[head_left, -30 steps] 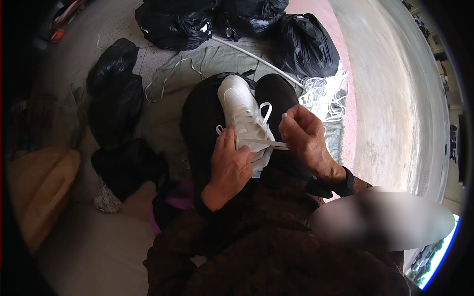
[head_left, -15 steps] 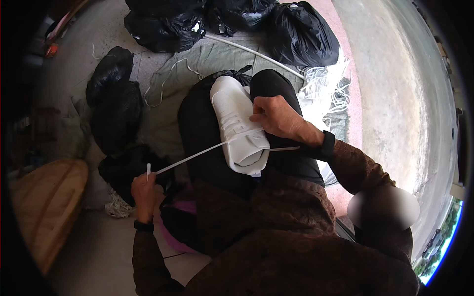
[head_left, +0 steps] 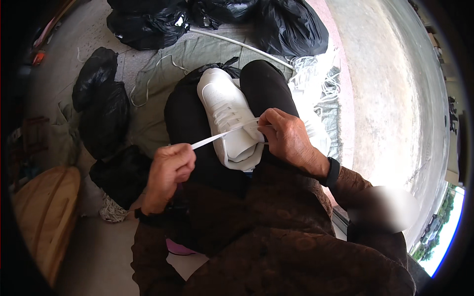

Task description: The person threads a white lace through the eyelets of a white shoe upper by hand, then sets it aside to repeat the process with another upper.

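Observation:
A white sneaker (head_left: 222, 96) lies between my thighs, toe pointing away and opening toward me. White lacing crosses its upper part. My left hand (head_left: 170, 170), left of the shoe, is closed on a flat white shoelace (head_left: 210, 139). The lace runs taut from this fist across the shoe's throat to the right side. At the right edge of the shoe, my right hand (head_left: 289, 138) pinches the lace with thumb and fingers near the upper eyelets. The exact spot under its fingertips is partly hidden.
Black plastic bags (head_left: 291, 27) stand at the far side, more (head_left: 103, 113) at the left. A pile of white laces (head_left: 316, 81) lies right of my knee. A white rod (head_left: 242, 45) crosses the green sheet (head_left: 153, 81). At lower left is a wooden board (head_left: 47, 217).
My left hand has come up and inward toward the shoe, shortening the stretch of lace. My right hand has moved down to the shoe's upper eyelets and now pinches the lace.

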Demonstrator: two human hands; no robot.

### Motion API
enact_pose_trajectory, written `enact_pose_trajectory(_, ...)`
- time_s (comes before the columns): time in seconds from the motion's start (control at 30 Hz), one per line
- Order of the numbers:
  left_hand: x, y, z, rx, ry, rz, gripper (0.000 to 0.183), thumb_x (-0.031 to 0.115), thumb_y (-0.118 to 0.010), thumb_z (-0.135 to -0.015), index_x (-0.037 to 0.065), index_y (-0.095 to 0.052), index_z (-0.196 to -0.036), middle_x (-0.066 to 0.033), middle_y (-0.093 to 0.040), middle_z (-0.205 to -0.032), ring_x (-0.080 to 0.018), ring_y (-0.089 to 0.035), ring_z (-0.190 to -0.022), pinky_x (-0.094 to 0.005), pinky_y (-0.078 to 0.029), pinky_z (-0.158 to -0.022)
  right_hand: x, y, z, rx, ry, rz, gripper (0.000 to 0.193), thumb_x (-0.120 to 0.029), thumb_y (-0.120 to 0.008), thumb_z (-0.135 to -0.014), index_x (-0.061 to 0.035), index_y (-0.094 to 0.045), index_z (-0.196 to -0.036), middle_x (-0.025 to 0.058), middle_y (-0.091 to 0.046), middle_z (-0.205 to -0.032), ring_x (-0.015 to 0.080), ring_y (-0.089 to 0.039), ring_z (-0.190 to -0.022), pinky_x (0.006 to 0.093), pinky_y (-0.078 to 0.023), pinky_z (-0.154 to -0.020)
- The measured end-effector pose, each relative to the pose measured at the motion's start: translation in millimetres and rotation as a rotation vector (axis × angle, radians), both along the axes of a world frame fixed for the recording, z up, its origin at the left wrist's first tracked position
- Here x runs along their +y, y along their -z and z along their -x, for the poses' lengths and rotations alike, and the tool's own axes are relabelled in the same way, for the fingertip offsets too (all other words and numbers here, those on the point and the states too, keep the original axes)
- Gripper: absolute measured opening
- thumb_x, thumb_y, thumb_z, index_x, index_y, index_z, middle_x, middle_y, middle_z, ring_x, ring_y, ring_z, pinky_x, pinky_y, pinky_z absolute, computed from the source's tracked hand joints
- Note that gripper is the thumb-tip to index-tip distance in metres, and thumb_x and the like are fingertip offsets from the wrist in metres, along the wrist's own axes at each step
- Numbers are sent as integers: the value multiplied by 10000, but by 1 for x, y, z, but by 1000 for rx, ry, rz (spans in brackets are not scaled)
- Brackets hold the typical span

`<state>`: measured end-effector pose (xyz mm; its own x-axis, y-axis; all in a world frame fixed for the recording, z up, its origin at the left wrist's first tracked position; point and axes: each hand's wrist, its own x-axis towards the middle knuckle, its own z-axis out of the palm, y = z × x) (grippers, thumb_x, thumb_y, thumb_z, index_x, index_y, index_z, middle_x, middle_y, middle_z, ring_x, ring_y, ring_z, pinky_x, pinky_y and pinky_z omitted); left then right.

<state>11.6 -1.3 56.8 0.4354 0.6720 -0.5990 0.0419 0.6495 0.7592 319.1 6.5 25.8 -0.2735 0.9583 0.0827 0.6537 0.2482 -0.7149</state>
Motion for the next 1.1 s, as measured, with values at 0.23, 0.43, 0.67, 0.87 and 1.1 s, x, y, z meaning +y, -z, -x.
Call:
enact_pose_trajectory(0.23,-7,-60,76,-99,-1487,20,263,157,-395,-1091,25,-499,-889,-92,-497,-881,-179,-472,-771,-318,-423,-721,10,5,0,-268,-115,-3,213,-48,-699,-789,-75,-607,-979,122,-599,-843,354,-667,-744,448,-539,-621)
enact_pose_trajectory(0.43,-47,23,202,-899,-1115,-94,110,59,-472,-1050,31,-472,-944,-44,-430,-804,-151,-409,-702,-274,-392,-654,20,-15,20,-382,-383,-169,237,-51,-664,-786,-79,-646,-1021,122,-612,-883,307,-686,-809,420,-563,-676)
enact_pose_trajectory(0.67,-35,22,-36,126,-464,-383,70,2,-645,-941,-41,-696,-957,-94,-673,-853,-105,-605,-663,-244,-489,-601,25,-1,24,-424,-463,-137,177,-15,-655,-782,-45,-602,-949,128,-625,-883,332,-669,-788,420,-542,-659)
enact_pose_trajectory(0.87,-27,46,-61,171,-545,-458,107,-85,-688,-864,-36,-629,-938,-57,-648,-781,-72,-588,-609,-208,-487,-526,18,13,24,-119,-177,18,152,26,-651,-800,-37,-526,-860,121,-599,-843,373,-638,-760,433,-492,-630)
enact_pose_trajectory(1.1,-24,56,-82,242,-592,-553,214,-105,-670,-833,33,-510,-868,-31,-610,-746,-48,-554,-590,-205,-465,-525,20,18,19,-158,-189,-25,213,-20,-709,-780,-33,-553,-926,129,-627,-874,381,-663,-733,451,-518,-616)
